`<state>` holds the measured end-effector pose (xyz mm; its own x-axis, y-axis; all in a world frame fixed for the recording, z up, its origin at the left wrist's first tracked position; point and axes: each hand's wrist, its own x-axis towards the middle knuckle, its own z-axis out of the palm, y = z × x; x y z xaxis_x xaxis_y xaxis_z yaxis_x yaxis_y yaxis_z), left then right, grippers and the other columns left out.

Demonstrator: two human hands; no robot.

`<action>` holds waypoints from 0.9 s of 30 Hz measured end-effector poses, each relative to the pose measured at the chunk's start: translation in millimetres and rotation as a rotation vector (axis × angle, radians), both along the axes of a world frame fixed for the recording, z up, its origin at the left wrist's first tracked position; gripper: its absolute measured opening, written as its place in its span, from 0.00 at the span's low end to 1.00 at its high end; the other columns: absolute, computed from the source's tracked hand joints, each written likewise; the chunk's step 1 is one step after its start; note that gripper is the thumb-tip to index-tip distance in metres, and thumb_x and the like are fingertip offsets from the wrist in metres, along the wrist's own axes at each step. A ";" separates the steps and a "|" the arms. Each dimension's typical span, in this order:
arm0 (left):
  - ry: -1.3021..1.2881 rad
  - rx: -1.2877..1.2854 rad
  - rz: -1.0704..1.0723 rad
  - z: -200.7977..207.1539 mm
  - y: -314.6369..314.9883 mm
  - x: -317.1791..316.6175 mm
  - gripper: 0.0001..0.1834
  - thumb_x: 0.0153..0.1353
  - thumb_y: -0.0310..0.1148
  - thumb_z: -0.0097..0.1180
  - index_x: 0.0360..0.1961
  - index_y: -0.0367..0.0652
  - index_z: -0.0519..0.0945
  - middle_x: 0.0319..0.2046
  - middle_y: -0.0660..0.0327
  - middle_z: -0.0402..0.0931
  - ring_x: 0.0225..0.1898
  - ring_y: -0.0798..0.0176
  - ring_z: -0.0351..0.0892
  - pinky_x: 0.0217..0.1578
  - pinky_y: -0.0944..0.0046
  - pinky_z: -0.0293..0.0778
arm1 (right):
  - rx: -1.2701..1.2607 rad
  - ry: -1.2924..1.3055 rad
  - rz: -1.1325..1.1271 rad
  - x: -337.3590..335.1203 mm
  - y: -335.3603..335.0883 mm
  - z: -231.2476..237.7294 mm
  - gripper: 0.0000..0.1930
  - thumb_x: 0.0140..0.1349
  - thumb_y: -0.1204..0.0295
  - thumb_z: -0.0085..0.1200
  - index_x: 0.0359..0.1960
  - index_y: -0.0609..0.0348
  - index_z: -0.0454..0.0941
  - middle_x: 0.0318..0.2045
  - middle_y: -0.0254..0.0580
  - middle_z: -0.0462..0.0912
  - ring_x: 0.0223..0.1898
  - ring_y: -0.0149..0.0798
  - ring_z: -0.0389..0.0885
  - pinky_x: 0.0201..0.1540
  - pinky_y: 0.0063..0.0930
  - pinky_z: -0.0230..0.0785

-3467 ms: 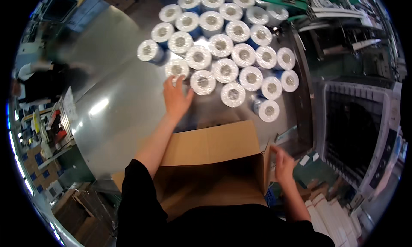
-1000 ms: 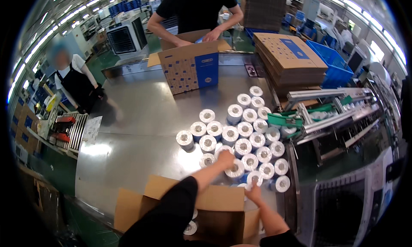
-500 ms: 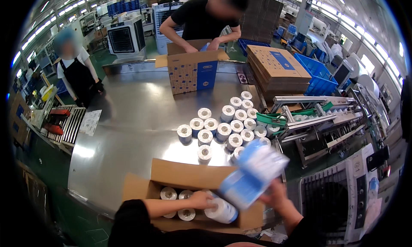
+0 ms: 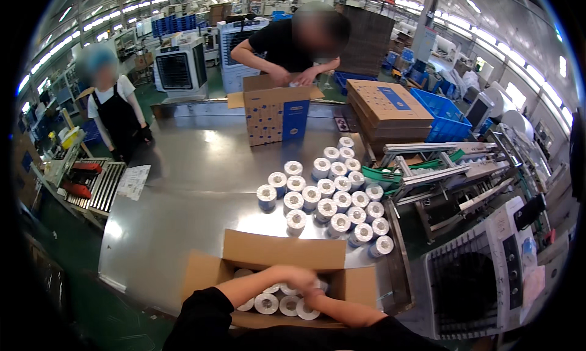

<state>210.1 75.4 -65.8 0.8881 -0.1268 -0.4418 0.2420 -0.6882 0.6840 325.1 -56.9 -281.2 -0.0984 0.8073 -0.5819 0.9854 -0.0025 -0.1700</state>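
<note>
An open cardboard box (image 4: 281, 248) stands at the table's near edge, its flaps spread. Inside stand several paper rolls (image 4: 266, 304) with white ends and round cores. My left hand (image 4: 298, 278) reaches in from the left, over the rolls near the box's right end. Against it, slightly nearer, is my right hand (image 4: 315, 297), just above the front right roll. The two hands overlap. Their fingers are blurred and partly hidden, so I cannot make out any grip. Beyond the box, more rolls with blue-and-white sides (image 4: 326, 207) stand upright in a cluster.
Across the metal table (image 4: 183, 186), a co-worker (image 4: 287, 52) reaches into another cardboard box (image 4: 278, 116). Flat cartons (image 4: 390, 110) are stacked at the far right, beside a conveyor (image 4: 445, 168) with green guides. Another person (image 4: 119, 116) stands at the left.
My right hand has moved left into the box; the blue-and-white packed rolls it carried are out of it. More rolls show upright in the box. My left hand has left the tilted roll.
</note>
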 end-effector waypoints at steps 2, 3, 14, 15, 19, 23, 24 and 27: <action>-0.376 -0.494 0.321 139.4 0.4 -11.5 0.14 0.70 0.39 0.46 0.36 0.39 0.78 0.31 0.59 0.76 0.34 0.61 0.76 0.39 0.62 0.72 | -0.095 -0.039 0.001 0.4 0.5 -8.7 0.28 0.56 0.63 0.57 0.52 0.67 0.62 0.36 0.57 0.83 0.38 0.51 0.85 0.38 0.45 0.77; -0.603 -0.695 0.394 162.0 -2.2 -15.5 0.12 0.70 0.35 0.45 0.35 0.39 0.76 0.32 0.60 0.73 0.37 0.63 0.75 0.41 0.64 0.71 | -0.119 -0.057 -0.019 4.0 -2.2 -10.1 0.29 0.56 0.63 0.57 0.54 0.67 0.60 0.37 0.57 0.82 0.39 0.51 0.84 0.38 0.45 0.77; -1.508 -1.279 -0.290 264.1 -74.7 -3.6 0.15 0.67 0.20 0.39 0.52 0.30 0.73 0.46 0.48 0.72 0.49 0.46 0.73 0.49 0.51 0.71 | -0.414 -0.195 0.024 42.8 0.6 6.9 0.49 0.54 0.61 0.61 0.67 0.70 0.40 0.47 0.60 0.80 0.45 0.51 0.83 0.42 0.46 0.77; -1.543 -1.332 -0.282 257.9 -75.6 8.3 0.15 0.67 0.19 0.38 0.50 0.30 0.74 0.43 0.49 0.73 0.47 0.47 0.74 0.47 0.53 0.73 | -0.454 -0.195 0.022 39.2 -1.0 1.6 0.51 0.54 0.60 0.62 0.68 0.70 0.38 0.48 0.61 0.79 0.46 0.51 0.83 0.42 0.46 0.77; -1.505 -1.218 -0.177 246.5 -69.1 24.4 0.15 0.67 0.21 0.41 0.52 0.30 0.74 0.45 0.49 0.75 0.49 0.47 0.74 0.50 0.52 0.72 | -0.404 -0.216 -0.133 29.6 -28.4 -46.0 0.53 0.50 0.63 0.66 0.70 0.72 0.42 0.52 0.57 0.79 0.46 0.49 0.83 0.38 0.47 0.78; -1.559 -0.921 -0.150 219.1 -32.8 42.4 0.16 0.69 0.26 0.43 0.54 0.34 0.73 0.50 0.51 0.73 0.52 0.45 0.73 0.57 0.40 0.62 | -0.246 -0.024 0.140 14.5 -13.9 5.4 0.16 0.52 0.66 0.62 0.43 0.56 0.84 0.43 0.46 0.84 0.42 0.48 0.85 0.30 0.52 0.78; -1.421 -1.006 -0.190 212.1 -16.0 33.6 0.14 0.69 0.27 0.41 0.49 0.34 0.76 0.51 0.48 0.72 0.52 0.44 0.72 0.54 0.43 0.66 | -0.268 0.177 0.185 17.8 -1.5 34.1 0.15 0.57 0.64 0.57 0.42 0.59 0.83 0.41 0.49 0.84 0.39 0.48 0.85 0.34 0.46 0.77; -0.930 -0.868 0.273 160.8 55.6 25.0 0.12 0.66 0.29 0.45 0.43 0.35 0.80 0.48 0.53 0.75 0.50 0.55 0.73 0.52 0.56 0.68 | -0.250 0.925 0.006 53.2 37.1 162.8 0.16 0.65 0.64 0.51 0.47 0.62 0.79 0.39 0.48 0.84 0.37 0.42 0.83 0.42 0.32 0.74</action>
<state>235.1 131.0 95.0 0.8578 0.1737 0.4837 -0.4991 0.0567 0.8647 378.4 -19.8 -118.4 -0.6089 0.6685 -0.4269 0.4614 -0.1393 -0.8762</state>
